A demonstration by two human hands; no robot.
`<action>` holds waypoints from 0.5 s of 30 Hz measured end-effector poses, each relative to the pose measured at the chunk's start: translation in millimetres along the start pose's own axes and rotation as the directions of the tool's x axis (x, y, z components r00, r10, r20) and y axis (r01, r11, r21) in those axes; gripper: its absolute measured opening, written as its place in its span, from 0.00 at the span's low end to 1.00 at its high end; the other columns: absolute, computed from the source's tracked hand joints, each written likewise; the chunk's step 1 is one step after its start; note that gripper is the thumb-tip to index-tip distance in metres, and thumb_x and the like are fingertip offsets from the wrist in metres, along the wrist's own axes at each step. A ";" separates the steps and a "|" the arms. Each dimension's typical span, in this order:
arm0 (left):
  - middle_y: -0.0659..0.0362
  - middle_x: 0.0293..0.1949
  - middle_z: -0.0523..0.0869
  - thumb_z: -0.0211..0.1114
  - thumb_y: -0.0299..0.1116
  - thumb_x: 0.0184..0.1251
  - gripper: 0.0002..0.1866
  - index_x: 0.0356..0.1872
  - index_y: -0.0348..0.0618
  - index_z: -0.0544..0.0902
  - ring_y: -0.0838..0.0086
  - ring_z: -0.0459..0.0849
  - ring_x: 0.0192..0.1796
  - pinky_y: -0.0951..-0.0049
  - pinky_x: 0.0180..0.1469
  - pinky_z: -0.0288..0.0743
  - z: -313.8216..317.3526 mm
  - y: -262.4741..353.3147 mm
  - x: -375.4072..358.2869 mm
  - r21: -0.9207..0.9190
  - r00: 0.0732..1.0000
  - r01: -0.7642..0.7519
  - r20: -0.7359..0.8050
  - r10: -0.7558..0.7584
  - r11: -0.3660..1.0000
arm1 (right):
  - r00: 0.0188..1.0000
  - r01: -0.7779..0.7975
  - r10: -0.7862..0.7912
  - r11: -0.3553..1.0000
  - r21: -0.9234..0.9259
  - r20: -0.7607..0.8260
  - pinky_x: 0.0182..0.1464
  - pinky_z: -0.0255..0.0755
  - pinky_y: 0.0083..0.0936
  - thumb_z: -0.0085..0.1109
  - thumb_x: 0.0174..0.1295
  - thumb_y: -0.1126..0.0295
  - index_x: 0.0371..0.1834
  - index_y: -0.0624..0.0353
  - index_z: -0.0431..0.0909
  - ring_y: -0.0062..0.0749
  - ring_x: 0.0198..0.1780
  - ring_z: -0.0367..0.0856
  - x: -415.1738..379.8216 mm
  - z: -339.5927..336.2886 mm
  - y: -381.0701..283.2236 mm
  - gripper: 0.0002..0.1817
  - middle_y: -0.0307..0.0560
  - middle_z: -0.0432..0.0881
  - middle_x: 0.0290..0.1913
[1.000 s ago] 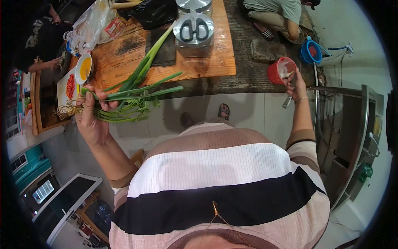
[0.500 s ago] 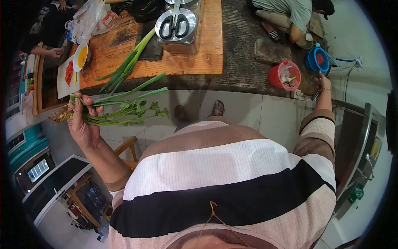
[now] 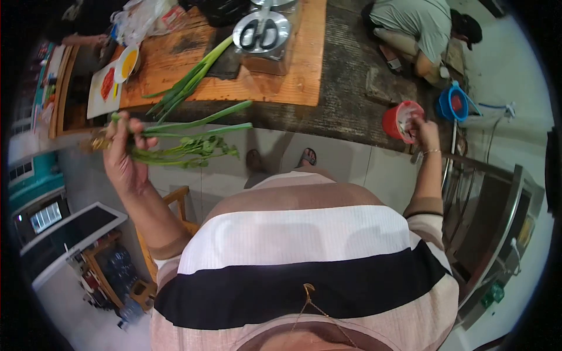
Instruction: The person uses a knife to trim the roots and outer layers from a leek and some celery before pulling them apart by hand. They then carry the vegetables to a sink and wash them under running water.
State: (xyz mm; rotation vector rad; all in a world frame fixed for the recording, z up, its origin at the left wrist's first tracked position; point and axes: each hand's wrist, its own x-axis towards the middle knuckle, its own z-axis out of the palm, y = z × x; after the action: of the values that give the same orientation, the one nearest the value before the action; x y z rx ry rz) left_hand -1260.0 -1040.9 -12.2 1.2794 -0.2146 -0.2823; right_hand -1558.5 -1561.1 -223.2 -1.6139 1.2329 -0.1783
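My left hand [image 3: 124, 146] is closed round a bunch of green stalks. It includes leafy celery [image 3: 202, 146] with brownish roots [image 3: 99, 142] and long spring onion leaves [image 3: 219, 115]. The stalks stretch sideways in the air, just off the table's near edge. Over at the right, my right hand [image 3: 427, 134] has its fingers curled over the near rim of a red plastic basket [image 3: 393, 124]. Something pale lies inside the basket, partly covered by my fingers.
On the wooden board [image 3: 304, 70] lie more spring onions [image 3: 193, 79] and scissors [image 3: 259, 36] atop a lidded container [image 3: 266, 63]. A bowl of yellow liquid [image 3: 127, 63] stands by chopped red pieces [image 3: 108, 83]. A blue bucket [image 3: 445, 105] and a crouching person [image 3: 413, 26] are beyond.
My right hand has come from beside the blue bucket leftward to the red basket's rim. My left hand still grips the greens. The whole view has shifted slightly.
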 end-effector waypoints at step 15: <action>0.48 0.30 0.83 0.58 0.29 0.64 0.12 0.44 0.30 0.74 0.80 0.76 0.18 0.80 0.19 0.76 -15.3 -50.7 27.2 -0.091 0.940 0.340 0.015 -0.340 0.936 | 0.243 0.374 -0.452 0.860 0.347 0.858 0.38 0.69 0.14 0.59 0.59 0.72 0.42 0.66 0.80 0.14 0.35 0.74 -196.7 297.8 -257.8 0.10 0.36 0.81 0.32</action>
State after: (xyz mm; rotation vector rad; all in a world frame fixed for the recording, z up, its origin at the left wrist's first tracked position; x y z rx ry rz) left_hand -1233.9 -1049.0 -65.2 1.2213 0.0235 -0.5822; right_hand -1299.1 -1242.1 -65.9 -1.5335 -0.1450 0.3580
